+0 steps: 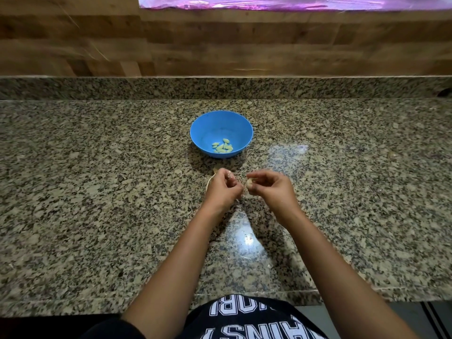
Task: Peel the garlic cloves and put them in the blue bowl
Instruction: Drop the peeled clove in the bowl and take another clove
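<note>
A blue bowl (221, 123) stands on the granite counter with several pale peeled garlic cloves (222, 146) at its bottom. Just in front of it, my right hand (271, 185) pinches an unpeeled garlic clove (250, 184) between thumb and fingers. My left hand (223, 188) is a few centimetres to its left, fingers curled, pinching a thin strip of papery skin (241, 192). More loose skin (210, 180) lies on the counter beside and partly under the left hand.
The speckled granite counter (97, 179) runs wide to both sides, with a raised granite lip (220, 88) and a wood-patterned wall behind. The counter's front edge is near my body at the bottom.
</note>
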### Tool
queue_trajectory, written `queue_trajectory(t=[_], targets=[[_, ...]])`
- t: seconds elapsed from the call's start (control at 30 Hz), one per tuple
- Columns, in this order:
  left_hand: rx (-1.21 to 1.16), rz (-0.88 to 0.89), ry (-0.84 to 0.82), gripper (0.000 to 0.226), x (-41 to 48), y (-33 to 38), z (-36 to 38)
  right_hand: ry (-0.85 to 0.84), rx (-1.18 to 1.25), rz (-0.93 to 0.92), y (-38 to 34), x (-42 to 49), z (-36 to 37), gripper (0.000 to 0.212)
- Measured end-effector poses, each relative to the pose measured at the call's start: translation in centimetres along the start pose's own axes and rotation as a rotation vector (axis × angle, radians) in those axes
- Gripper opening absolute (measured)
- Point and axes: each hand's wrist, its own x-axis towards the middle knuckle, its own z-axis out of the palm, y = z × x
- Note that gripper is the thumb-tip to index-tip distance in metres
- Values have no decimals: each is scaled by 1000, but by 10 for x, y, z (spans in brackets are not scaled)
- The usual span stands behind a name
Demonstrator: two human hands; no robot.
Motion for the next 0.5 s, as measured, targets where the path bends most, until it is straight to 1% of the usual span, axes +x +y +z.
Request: queue_trajectory(t=[0.07, 0.13, 0.17, 0.27, 0.3, 0.43, 0.5], targets=[[98, 1, -1, 20, -2, -4, 1, -3, 205, 68, 1, 0, -4, 15], [137, 9, -31, 17, -3, -5, 1, -15, 323, 111, 4, 1, -8, 12], [112, 7, -42, 18, -3, -4, 2, -23, 349, 120, 5, 1, -10, 10], [-149, 4, -54, 19, -8, 3, 5, -32, 389, 132, 7, 0, -10, 11], [-196, 12, -35, 19, -8, 5, 6, -36, 406, 136, 7, 0, -10, 12], [-279, 21, 7, 18, -5, 7, 7, -46, 494, 149, 5, -2, -6, 11], [-336, 2, -1, 17, -6, 8, 7, -10, 407, 100, 5, -2, -4, 12]])
